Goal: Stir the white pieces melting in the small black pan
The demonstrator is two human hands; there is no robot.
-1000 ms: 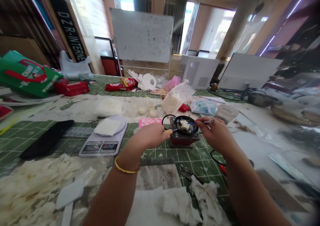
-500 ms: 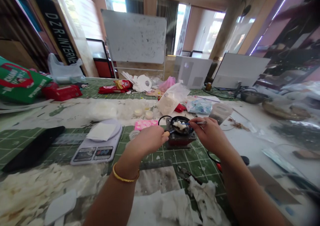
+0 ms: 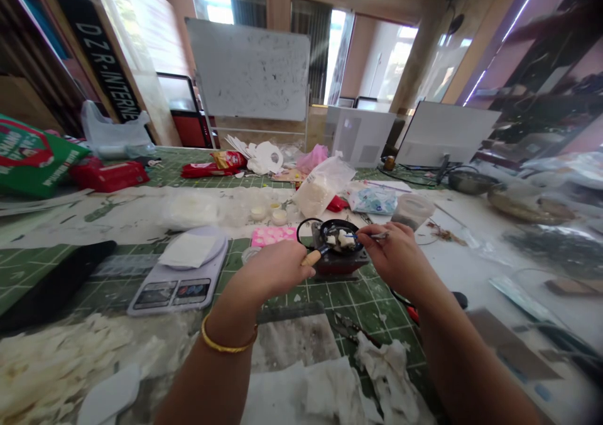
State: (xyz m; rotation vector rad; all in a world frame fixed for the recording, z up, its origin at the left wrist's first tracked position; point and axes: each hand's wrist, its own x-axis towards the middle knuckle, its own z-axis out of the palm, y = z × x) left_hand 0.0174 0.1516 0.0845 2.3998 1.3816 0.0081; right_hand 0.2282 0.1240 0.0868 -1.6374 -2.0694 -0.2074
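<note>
My left hand (image 3: 277,265) is closed around the light wooden handle of a small black frying pan (image 3: 325,231). The pan sits on a small dark box-shaped hot plate (image 3: 340,265). Inside it lie whitish lumps (image 3: 346,239), apparently softening. Pinched in my right hand (image 3: 391,249) is a thin stick-like tool (image 3: 379,234), its bluish end reaching into the pan among the lumps. The tool's exact kind is too small to make out. A pink mould (image 3: 274,235) lies just left of the pan, beside a small clear cup (image 3: 250,254).
On the left stands a white kitchen scale (image 3: 181,274) with a paper on it. White flakes (image 3: 56,362) spread at front left. Pliers (image 3: 348,328) and crumpled tissue (image 3: 389,375) lie before the hot plate. Behind it are a bag of white material (image 3: 318,189) and small cups (image 3: 279,216).
The white material in the pan has shifted and now shows as separate lumps, with the tool's end moved among them. My left hand has tilted slightly on the handle.
</note>
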